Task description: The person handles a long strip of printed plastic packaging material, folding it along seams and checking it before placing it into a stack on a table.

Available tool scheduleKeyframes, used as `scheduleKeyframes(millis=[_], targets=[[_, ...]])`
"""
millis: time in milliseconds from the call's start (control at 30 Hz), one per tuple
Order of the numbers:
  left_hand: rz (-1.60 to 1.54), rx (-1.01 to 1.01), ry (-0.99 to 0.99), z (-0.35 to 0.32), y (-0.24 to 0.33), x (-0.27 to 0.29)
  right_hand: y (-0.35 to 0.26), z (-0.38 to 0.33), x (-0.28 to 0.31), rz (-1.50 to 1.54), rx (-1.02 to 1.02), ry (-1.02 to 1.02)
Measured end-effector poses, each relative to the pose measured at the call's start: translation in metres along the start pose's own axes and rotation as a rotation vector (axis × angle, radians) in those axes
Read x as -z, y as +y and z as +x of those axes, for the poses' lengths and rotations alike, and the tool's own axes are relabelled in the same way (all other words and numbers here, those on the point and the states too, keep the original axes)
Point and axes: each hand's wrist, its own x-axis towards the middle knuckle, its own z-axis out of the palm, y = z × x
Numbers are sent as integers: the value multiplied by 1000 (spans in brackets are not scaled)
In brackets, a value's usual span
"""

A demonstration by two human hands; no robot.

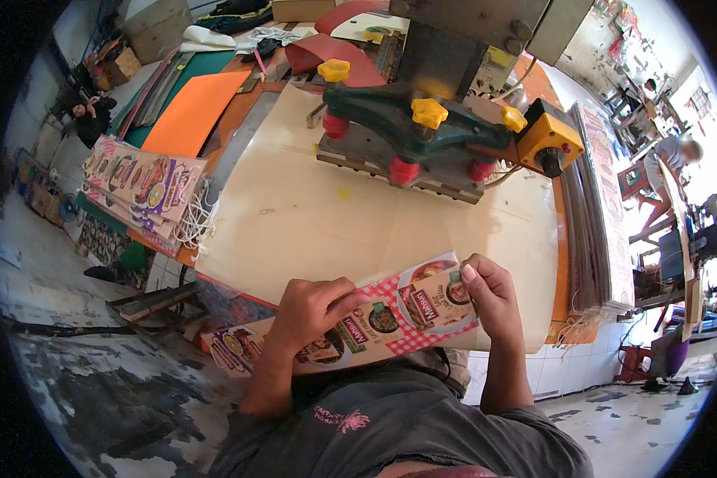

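Note:
A long printed sheet (382,317) with food pictures and red gingham patches lies aslant in front of me. Its right end rests over the near edge of the cream work surface (295,215), and its left end hangs past the table edge. My right hand (494,296) pinches the sheet near its upper right corner, thumb on top. Toward the sheet's middle, my left hand (315,311) is closed on the upper edge, fingers curled. Beyond both hands stands a heat press machine (422,127) with a dark green frame, yellow star knobs and red spacers above a flat metal plate.
Similar printed pieces with white strings (147,187) are stacked at the left. An orange sheet (191,111) lies behind them. A tall stack of printed sheets (601,207) stands at the right, near the press's yellow control box (551,139). Other people are in the background.

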Motion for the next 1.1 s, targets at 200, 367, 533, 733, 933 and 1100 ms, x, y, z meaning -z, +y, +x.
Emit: scheduleKeyframes(millis=[200, 367, 533, 733, 933, 1100], targets=[[-76, -21, 21, -1, 1, 2, -5, -6, -28, 287, -61, 8], [-64, 6, 39, -3, 0, 4, 0, -3, -8, 294, 20, -16], [-5, 61, -28, -7, 1, 15, -8, -7, -11, -201, -32, -167], [368, -39, 384, 1, 37, 22, 9, -1, -29, 160, -113, 31], [-705, -339, -343, -31, 80, 34, 12, 7, -28, 499, -203, 117], [-1029, 64, -603, -66, 2, -29, 26, 9, -18, 693, -279, 141]])
